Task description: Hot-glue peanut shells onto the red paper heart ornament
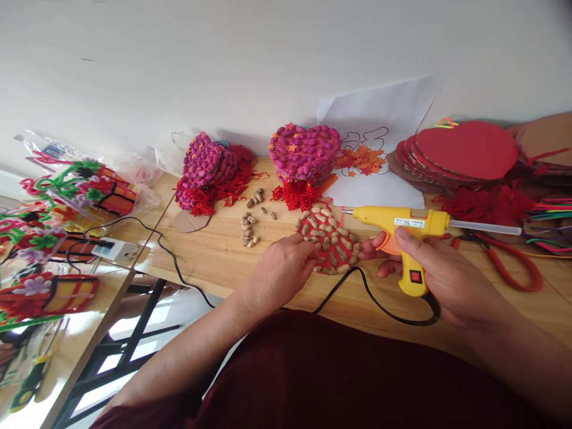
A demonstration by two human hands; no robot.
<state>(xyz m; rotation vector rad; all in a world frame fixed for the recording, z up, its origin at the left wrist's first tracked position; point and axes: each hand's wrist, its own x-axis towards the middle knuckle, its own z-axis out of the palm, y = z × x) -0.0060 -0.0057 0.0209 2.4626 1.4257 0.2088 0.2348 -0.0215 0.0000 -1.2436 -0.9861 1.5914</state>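
Observation:
My right hand [440, 271] is wrapped around a yellow hot glue gun [379, 215], with fingers at its orange trigger. The nozzle points left, above the far right part of a red heart-like board [331, 260] covered with peanuts in their shells. A clear glue stick [485, 227] sticks out of the gun's back. My left hand [286, 268] is closed with its fingertips down on the board's left side, among the peanuts; what they pinch is hidden. Loose peanuts [248, 229] lie on the table left of the board.
Purple peanut-covered stacks with red fringe [306, 152] stand by the wall. Orange star cutouts [364, 159] lie on white paper [393, 193]. Red boards [469, 149] and red-handled pliers [513, 268] are right. A black cord [379, 313], power strip [115, 250] and colourful crafts [107, 193] are also there.

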